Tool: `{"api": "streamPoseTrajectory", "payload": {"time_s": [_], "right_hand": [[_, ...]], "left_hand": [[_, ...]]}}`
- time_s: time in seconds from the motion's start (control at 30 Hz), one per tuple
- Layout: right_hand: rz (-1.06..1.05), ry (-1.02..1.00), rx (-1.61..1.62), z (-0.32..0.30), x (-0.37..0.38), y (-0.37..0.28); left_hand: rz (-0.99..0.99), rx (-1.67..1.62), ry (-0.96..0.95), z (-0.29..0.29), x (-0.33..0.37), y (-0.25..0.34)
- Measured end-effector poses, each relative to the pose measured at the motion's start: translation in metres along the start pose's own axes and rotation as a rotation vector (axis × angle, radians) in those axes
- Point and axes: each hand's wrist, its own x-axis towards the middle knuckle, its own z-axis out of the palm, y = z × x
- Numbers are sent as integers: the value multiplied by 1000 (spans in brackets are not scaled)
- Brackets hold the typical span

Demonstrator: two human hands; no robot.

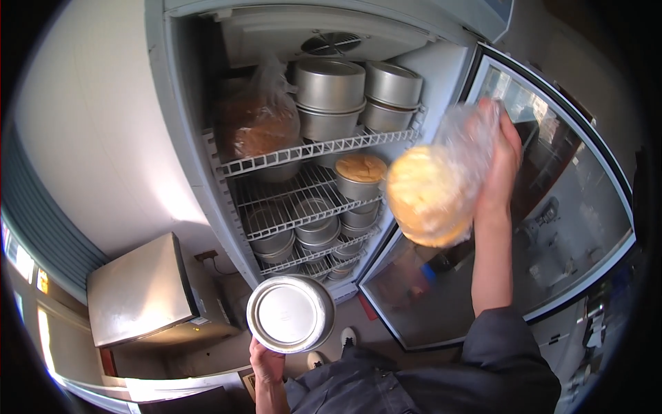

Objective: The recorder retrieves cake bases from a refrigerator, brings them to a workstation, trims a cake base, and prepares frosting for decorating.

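Observation:
At the lower middle, my left hand [267, 362] grips a round metal cake tin [286, 314] from below its near edge. The tin's flat round face is turned up toward me; its inside is hidden. Raised at the right, my right hand [502, 155] is closed on the gathered top of a clear plastic bag [469, 138]. A round yellow sponge cake [429, 196] hangs inside that bag, in front of the open glass door. Some fingers of this hand are hidden behind the plastic.
An upright fridge [183, 110] stands ahead with its glass door [552, 276] swung out to the right. Its wire shelves [324, 147] carry stacked cake tins [331, 86], a bagged brown cake [265, 131] and a tin with a golden cake [360, 168]. A metal-topped cabinet [141, 290] sits left.

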Motion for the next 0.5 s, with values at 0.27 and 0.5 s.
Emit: {"api": "streamPoseTrajectory", "payload": {"time_s": [0.27,0.5], "right_hand": [[512,290,-248,-173,-141,4],[824,267,-410,-233,-267,22]], "left_hand": [[-265,108,-183,26,31,-33],[-576,129,-438,84,37,-84]]}}
